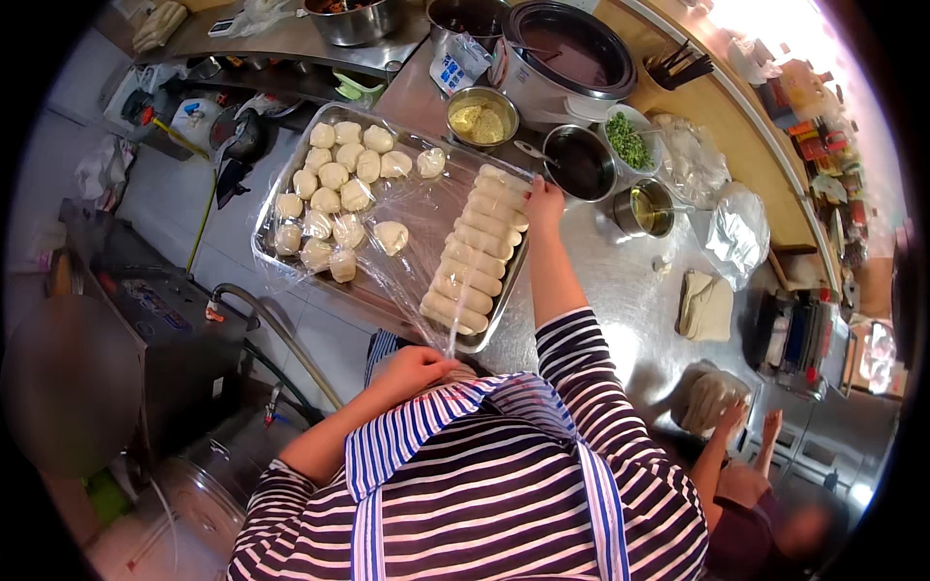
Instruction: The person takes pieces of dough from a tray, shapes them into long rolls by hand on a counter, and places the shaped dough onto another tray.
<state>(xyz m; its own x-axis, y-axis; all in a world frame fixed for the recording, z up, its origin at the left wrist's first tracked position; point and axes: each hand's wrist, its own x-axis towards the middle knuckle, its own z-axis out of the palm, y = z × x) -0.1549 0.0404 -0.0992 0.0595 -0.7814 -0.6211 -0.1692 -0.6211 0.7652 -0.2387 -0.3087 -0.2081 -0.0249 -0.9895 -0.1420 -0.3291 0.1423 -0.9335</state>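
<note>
Head view: metal tray (276,259) on the steel surface (620,290), covered by clear plastic film (417,208). Round dough balls (329,189) sit in rows on the tray's left half, oblong dough rolls (475,257) stacked in a column along its right side. Right hand (544,198) reaches forward, fingers pressed down on the film at the tray's far right edge, touching the top rolls; closed down on the film, exact grip hard to tell. Left hand (415,368) near the body at the tray's near edge, fingers curled shut, pinching the gathered film that stretches up from the tray to it. Person wears a striped shirt and striped apron (484,484).

Beyond the tray: bowl of yellow crumbly stuff (482,118), dark liquid bowl (579,163) with a spoon, bowl of chopped greens (630,141), small pot of yellowish liquid (644,208), rice cooker (562,53) with dark contents. Folded dough sheet (705,305) lies right on the surface, well apart from the tray. Lower right another person's hands (751,421) rest on a dough lump (712,399). Hose (281,334) runs below the tray on the left.
</note>
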